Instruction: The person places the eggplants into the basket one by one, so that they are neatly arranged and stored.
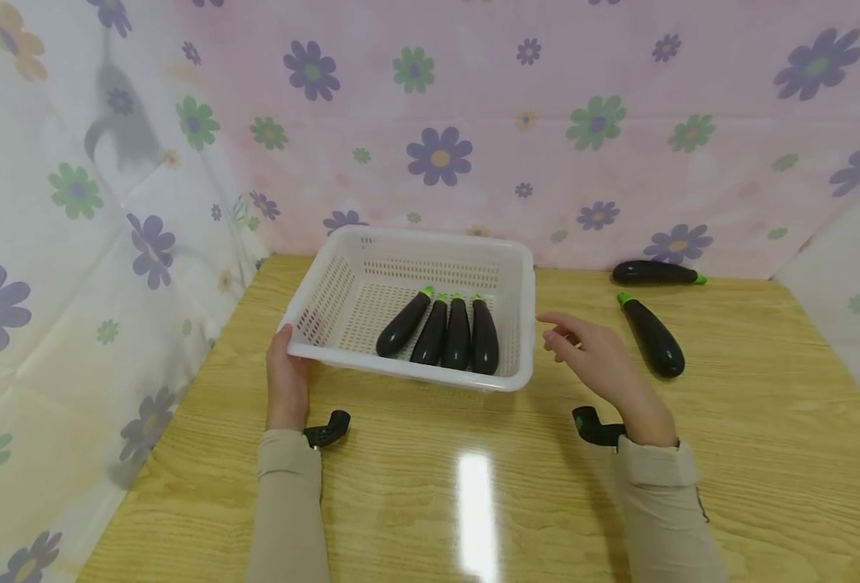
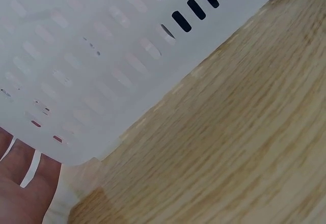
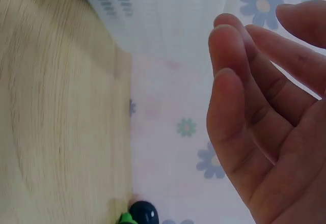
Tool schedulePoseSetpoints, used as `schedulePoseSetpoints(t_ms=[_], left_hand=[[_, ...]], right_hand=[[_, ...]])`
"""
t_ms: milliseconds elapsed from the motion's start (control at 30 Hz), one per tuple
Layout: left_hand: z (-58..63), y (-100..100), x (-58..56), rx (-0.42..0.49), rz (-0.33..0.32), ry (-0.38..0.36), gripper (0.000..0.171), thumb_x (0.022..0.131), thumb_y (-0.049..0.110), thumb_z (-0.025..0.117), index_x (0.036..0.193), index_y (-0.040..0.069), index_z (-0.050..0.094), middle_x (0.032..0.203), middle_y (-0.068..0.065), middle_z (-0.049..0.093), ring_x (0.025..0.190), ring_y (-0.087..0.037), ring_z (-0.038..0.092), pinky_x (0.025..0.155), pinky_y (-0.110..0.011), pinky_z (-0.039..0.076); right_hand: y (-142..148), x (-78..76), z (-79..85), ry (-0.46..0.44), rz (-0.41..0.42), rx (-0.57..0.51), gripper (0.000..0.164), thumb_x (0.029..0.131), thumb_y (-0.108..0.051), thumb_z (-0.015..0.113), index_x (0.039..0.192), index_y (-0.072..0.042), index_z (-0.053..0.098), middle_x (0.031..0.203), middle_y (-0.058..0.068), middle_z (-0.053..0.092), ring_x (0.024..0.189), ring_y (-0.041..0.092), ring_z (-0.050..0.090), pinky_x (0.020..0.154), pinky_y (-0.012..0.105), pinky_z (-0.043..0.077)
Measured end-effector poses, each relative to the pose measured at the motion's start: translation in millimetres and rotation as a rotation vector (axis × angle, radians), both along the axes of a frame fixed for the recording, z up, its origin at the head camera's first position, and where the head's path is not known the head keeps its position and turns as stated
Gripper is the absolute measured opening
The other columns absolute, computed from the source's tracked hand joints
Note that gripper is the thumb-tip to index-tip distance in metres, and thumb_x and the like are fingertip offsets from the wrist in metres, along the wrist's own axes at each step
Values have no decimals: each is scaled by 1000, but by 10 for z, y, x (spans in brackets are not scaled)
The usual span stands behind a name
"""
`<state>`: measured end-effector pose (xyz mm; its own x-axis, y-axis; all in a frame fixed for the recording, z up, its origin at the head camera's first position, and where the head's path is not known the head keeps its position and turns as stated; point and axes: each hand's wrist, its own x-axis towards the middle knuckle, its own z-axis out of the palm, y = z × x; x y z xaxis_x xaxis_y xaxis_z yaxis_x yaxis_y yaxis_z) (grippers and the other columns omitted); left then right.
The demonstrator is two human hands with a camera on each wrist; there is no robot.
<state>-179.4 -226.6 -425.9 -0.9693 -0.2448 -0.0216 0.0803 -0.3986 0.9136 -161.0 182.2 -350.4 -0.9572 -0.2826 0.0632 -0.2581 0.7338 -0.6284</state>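
A white plastic basket (image 1: pixel 408 368) with slotted walls holds several dark eggplants (image 1: pixel 456 336) with green stems, lying side by side toward its right. My left hand (image 1: pixel 288 380) grips the basket at its front left corner, thumb up at the rim. In the left wrist view, fingers (image 2: pixel 38 183) of that hand reach behind the slotted wall (image 2: pixel 102 71). Just right of the basket's right rim is my right hand (image 1: pixel 593 356), fingers loosely bent and holding nothing. The right wrist view shows its fingertips (image 3: pixel 229 43) with a gap to the thumb.
Two more eggplants lie on the wooden table (image 1: pixel 401 486) to the right: one eggplant (image 1: pixel 652 273) along the back edge, another eggplant (image 1: pixel 656 340) nearer, beyond my right hand. Flowered cloth (image 1: pixel 488 105) hangs behind the table and along its left and right sides.
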Motion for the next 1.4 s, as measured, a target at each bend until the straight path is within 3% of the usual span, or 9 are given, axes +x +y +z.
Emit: schedulePoseSetpoints(t_ms=[200, 333, 500, 733, 1000, 1400], left_hand=[[2, 2, 10, -2, 2, 7, 45, 92, 36, 40, 132, 14, 43, 134, -2, 41, 121, -16, 38, 101, -33, 26], [6, 4, 2, 3, 4, 0, 46, 93, 37, 40, 132, 14, 43, 134, -2, 41, 121, -16, 38, 101, -33, 26], [10, 11, -17, 3, 18, -10, 45, 92, 36, 39, 132, 13, 43, 133, -3, 41, 120, -16, 38, 100, -32, 26], [9, 5, -19, -3, 30, -12, 45, 93, 35, 38, 132, 12, 42, 133, -3, 41, 120, -15, 38, 100, -31, 26], [-1, -4, -25, 12, 26, -4, 46, 93, 35, 38, 133, 11, 41, 134, -3, 39, 121, -14, 37, 101, -30, 25], [13, 23, 11, -30, 5, -15, 45, 93, 36, 36, 132, 14, 41, 135, -1, 38, 122, -13, 35, 103, -31, 20]], right_hand=[[179, -10, -24, -31, -51, 56, 45, 94, -37, 40, 130, -10, 46, 95, 4, 61, 81, 21, 57, 64, 34, 43], [351, 4, -42, -9, -113, 84, 47, 94, -41, 38, 131, -12, 45, 101, 7, 60, 89, 25, 55, 69, 42, 44], [578, 19, -59, -15, -180, 55, 50, 94, -41, 36, 134, -12, 40, 110, 14, 55, 99, 33, 50, 74, 50, 40], [786, 32, -60, -65, -249, 40, 58, 92, -49, 32, 137, -12, 35, 119, 19, 50, 102, 35, 48, 73, 49, 40], [921, 53, -47, -25, -318, 28, 54, 93, -43, 33, 133, -7, 40, 120, 23, 48, 106, 40, 43, 79, 53, 35], [1089, 61, -175, -12, -394, 25, 53, 94, -37, 36, 132, 0, 40, 123, 27, 43, 111, 45, 37, 83, 57, 30]])
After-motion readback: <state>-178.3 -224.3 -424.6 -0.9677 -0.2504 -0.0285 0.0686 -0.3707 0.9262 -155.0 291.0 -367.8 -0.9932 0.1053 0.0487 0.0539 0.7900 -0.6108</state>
